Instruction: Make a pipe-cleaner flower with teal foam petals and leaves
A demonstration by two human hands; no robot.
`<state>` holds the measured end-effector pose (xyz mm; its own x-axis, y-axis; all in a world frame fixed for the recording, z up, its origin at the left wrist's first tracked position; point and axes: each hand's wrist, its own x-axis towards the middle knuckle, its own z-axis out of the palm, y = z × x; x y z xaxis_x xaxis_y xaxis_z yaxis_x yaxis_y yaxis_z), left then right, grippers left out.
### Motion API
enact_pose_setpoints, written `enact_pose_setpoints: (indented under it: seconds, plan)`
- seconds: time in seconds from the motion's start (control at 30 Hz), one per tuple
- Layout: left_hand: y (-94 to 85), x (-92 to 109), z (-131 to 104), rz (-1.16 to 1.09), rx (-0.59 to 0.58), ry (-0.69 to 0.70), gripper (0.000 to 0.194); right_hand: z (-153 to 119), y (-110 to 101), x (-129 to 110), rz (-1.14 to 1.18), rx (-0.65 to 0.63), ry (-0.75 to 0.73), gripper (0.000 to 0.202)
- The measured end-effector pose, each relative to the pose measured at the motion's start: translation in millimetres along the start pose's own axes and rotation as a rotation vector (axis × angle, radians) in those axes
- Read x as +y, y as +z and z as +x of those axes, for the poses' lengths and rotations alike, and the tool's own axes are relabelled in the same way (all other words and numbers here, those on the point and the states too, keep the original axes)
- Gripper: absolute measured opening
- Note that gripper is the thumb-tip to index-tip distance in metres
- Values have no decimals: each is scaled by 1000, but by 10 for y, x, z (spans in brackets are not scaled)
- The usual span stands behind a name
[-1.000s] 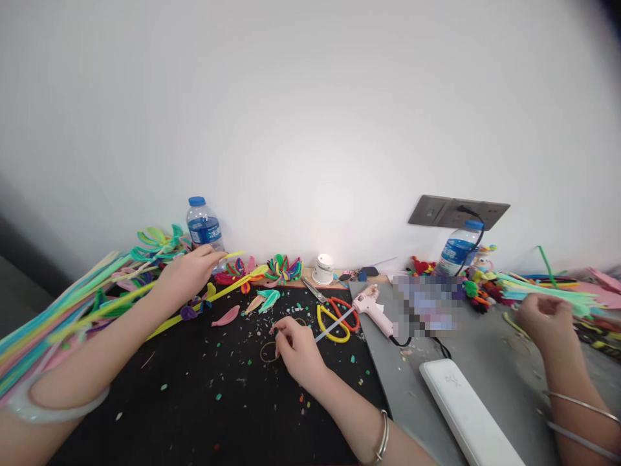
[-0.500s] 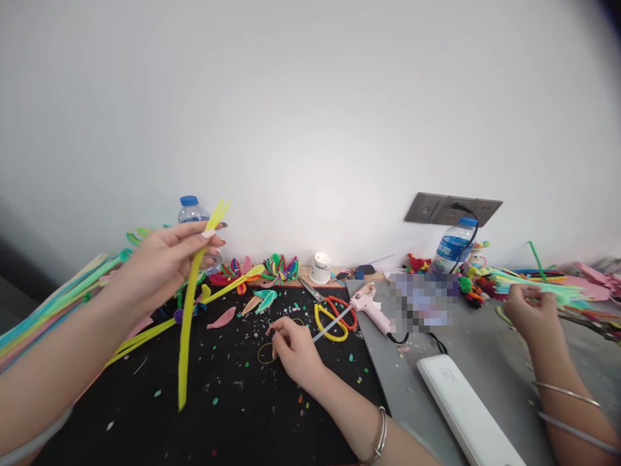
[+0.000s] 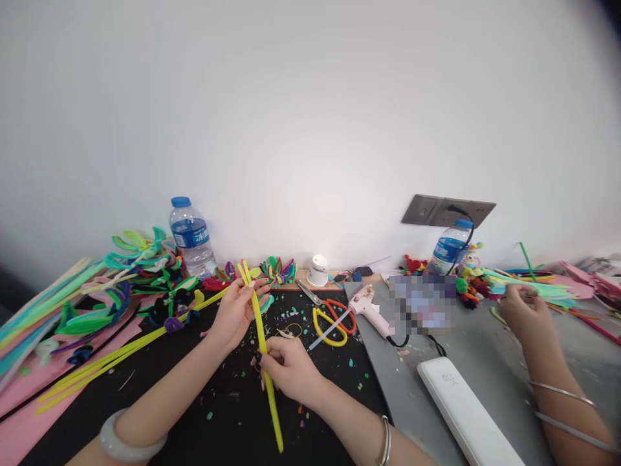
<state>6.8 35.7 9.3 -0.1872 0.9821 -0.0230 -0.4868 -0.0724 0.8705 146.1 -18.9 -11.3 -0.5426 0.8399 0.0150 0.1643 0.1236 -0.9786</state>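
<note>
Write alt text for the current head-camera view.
A person's left hand and right hand hold long yellow strips, the left higher up, over a black surface strewn with scraps. Scissors, a pink glue gun and a white cup sit beyond; another person's hand shows at far right.

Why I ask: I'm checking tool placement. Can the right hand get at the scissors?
Probably yes: the scissors lie close, though the right hand holds yellow strips and a glue stick crosses them.

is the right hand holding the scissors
No, the right hand grips yellow strips, and the scissors lie beside the glue gun.
</note>
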Motion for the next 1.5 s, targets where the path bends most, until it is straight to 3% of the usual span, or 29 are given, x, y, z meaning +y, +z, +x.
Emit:
enact_pose_setpoints:
  seconds: [0.2, 0.37, 0.6, 0.73, 0.83, 1.03, 1.3, 1.5]
  plan:
    - [-155, -59, 45, 262, -20, 145, 29, 17, -26, -61, 154, 60, 95, 25]
    - [-228, -32, 22, 507, 83, 314, 33, 14, -48, -81, 265, 55, 168, 27]
    - [-232, 34, 11, 573, 174, 359, 32, 54, -155, -67, 473, 63, 156, 34]
    - [-297, 9, 57, 561, 233, 406, 31, 57, -253, -114, 603, 5, 111, 39]
    - [-346, -16, 90, 523, 257, 408, 32, 43, -298, -150, 699, -26, 91, 28]
    - [-382, -32, 116, 484, 271, 403, 30, 13, -301, -191, 779, -8, 68, 29]
    - [-256, 31, 11, 481, 189, 359, 32, 59, -256, -100, 676, 224, 67, 28]
    - [-176, 27, -43, 362, 91, 268, 29, 68, -240, -42, 697, 303, 19, 25]
